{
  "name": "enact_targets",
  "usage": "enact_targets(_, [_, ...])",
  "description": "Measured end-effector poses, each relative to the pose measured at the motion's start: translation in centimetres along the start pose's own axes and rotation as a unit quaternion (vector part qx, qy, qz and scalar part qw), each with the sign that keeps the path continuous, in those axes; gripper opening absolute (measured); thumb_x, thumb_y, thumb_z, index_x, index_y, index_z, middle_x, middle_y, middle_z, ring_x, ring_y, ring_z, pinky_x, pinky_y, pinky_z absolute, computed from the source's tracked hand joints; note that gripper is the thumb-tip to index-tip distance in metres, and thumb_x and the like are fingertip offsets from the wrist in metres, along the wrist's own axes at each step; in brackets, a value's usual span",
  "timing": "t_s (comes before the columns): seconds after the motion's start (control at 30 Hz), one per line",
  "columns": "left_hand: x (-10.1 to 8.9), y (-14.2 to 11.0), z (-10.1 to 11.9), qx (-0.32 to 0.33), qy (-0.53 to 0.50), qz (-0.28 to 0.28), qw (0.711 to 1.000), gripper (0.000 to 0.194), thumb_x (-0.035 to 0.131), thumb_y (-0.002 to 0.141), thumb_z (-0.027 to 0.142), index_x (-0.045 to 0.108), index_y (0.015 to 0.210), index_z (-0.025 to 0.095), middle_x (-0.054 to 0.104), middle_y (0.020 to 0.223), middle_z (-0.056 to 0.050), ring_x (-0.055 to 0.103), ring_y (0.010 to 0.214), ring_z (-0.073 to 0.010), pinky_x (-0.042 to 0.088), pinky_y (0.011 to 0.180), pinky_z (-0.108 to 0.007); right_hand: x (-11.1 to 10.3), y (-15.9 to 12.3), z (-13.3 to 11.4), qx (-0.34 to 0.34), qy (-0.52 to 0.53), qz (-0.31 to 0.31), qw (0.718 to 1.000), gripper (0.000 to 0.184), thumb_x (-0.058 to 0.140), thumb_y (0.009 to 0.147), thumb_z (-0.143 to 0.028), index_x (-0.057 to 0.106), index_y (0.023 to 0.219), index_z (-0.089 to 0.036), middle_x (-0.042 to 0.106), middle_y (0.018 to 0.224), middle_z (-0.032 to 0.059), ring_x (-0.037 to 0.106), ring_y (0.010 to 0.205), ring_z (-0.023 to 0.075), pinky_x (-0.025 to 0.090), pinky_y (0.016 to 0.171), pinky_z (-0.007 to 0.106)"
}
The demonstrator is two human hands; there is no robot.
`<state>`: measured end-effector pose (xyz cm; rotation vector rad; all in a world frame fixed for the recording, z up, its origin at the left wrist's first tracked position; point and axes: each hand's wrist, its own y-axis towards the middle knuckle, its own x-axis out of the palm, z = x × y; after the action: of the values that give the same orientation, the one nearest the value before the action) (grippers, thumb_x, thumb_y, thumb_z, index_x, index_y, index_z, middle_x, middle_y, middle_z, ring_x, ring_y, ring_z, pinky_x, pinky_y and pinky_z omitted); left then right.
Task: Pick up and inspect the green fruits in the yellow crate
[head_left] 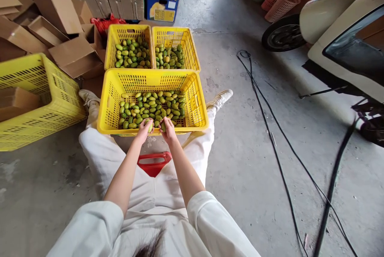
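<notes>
My left hand (143, 130) is closed around a small pale green mango (150, 128), just above the near rim of a large yellow crate (153, 131). Close beside it, my right hand (169, 129) grips a darker green mango (163, 126); its underside is hidden by the fingers. Many green and yellowish mangoes (147, 107) lie loose on the bottom of this crate. Behind it stand two smaller yellow crates, one on the left (112, 33) and one on the right (190, 45), each with mangoes inside.
At the left, a yellow crate (64, 93) holds a cardboard piece, with open cardboard boxes (73, 55) heaped behind. A red stool (154, 165) shows between my legs. Black cables (271, 135) cross the concrete floor on the right, near a white vehicle (327, 21).
</notes>
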<state>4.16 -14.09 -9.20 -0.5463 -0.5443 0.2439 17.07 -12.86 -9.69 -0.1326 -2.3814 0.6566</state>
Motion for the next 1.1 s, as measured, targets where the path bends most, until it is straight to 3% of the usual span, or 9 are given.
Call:
enact_targets(0.1, [0.2,0.1,0.0,-0.006,0.006,0.012,1.000,0.034,0.079,0.083,0.048,0.060,0.085,0.019,0.060,0.064,0.001,0.059,0.052,-0.0117,0.037,0.041,-0.021,0.3,0.1,0.1,-0.002,-0.023,0.026,0.999,0.041,0.071,0.084,-0.059,0.053,0.076,-0.023,0.056,0.070,-0.0037,0.052,0.055,0.0096,0.032,0.040,0.019])
enact_targets(0.2, [0.2,0.2,0.0,-0.017,-0.003,0.029,0.999,0.038,0.065,0.091,0.057,0.060,0.086,0.020,0.063,0.068,-0.002,0.067,0.063,-0.0170,0.048,0.048,-0.024,0.4,0.2,0.2,0.006,-0.005,0.042,0.999,0.037,0.061,0.091,-0.059,0.060,0.083,-0.023,0.060,0.072,-0.0007,0.058,0.060,0.0135,0.037,0.041,0.022])
enact_targets(0.33, [0.1,0.3,0.3,-0.027,-0.027,0.032,0.999,0.026,0.055,0.096,0.045,0.060,0.093,0.020,0.067,0.078,-0.005,0.072,0.079,-0.0215,0.059,0.064,-0.031,0.1,0.5,0.0,0.038,0.065,0.035,0.996,0.021,0.057,0.089,-0.041,0.062,0.098,-0.023,0.067,0.082,0.0018,0.066,0.073,0.0179,0.051,0.054,0.027])
enact_targets(0.47, [-0.2,0.2,0.2,-0.022,-0.047,0.028,0.998,0.016,0.067,0.090,0.030,0.056,0.096,0.021,0.069,0.088,-0.003,0.071,0.086,-0.0190,0.060,0.077,-0.033,0.0,0.7,-0.2,0.053,0.086,0.044,0.994,0.019,0.066,0.078,-0.028,0.060,0.096,-0.024,0.067,0.084,0.0005,0.067,0.080,0.0179,0.055,0.062,0.028])
enact_targets(0.57, [-0.2,0.1,-0.1,-0.013,-0.053,0.025,0.998,0.031,0.081,0.080,0.027,0.054,0.094,0.021,0.070,0.091,-0.001,0.070,0.084,-0.0153,0.057,0.075,-0.028,-0.1,0.4,-0.3,0.041,0.073,0.037,0.996,0.029,0.075,0.071,-0.022,0.058,0.095,-0.024,0.063,0.079,-0.0027,0.063,0.075,0.0143,0.052,0.060,0.023])
enact_targets(0.77, [-0.3,-0.1,-0.3,0.003,-0.060,0.017,0.998,0.039,0.085,0.075,0.034,0.051,0.088,0.022,0.067,0.077,0.001,0.067,0.071,-0.0145,0.051,0.062,-0.025,-0.2,-0.6,-0.4,0.025,0.034,-0.018,0.999,0.037,0.080,0.069,-0.026,0.052,0.092,-0.027,0.059,0.083,-0.0060,0.056,0.064,0.0084,0.025,0.043,0.015])
enact_targets(0.97, [-0.1,-0.1,-0.2,0.014,-0.048,0.009,0.999,0.035,0.085,0.074,0.030,0.056,0.091,0.023,0.064,0.071,0.003,0.064,0.063,-0.0134,0.046,0.055,-0.024,-0.1,-0.7,-0.1,0.029,0.028,-0.005,0.999,0.033,0.075,0.080,-0.047,0.051,0.087,-0.025,0.055,0.075,-0.0045,0.046,0.054,0.0076,0.022,0.041,0.015])
enact_targets(1.1, [0.3,0.2,-0.4,0.016,-0.033,0.021,0.999,0.035,0.085,0.078,0.039,0.056,0.089,0.023,0.062,0.069,0.001,0.065,0.063,-0.0148,0.040,0.048,-0.023,0.2,-0.1,0.4,0.039,0.039,0.037,0.998,0.035,0.056,0.090,-0.058,0.052,0.085,-0.024,0.055,0.070,-0.0021,0.047,0.052,0.0103,0.024,0.039,0.018])
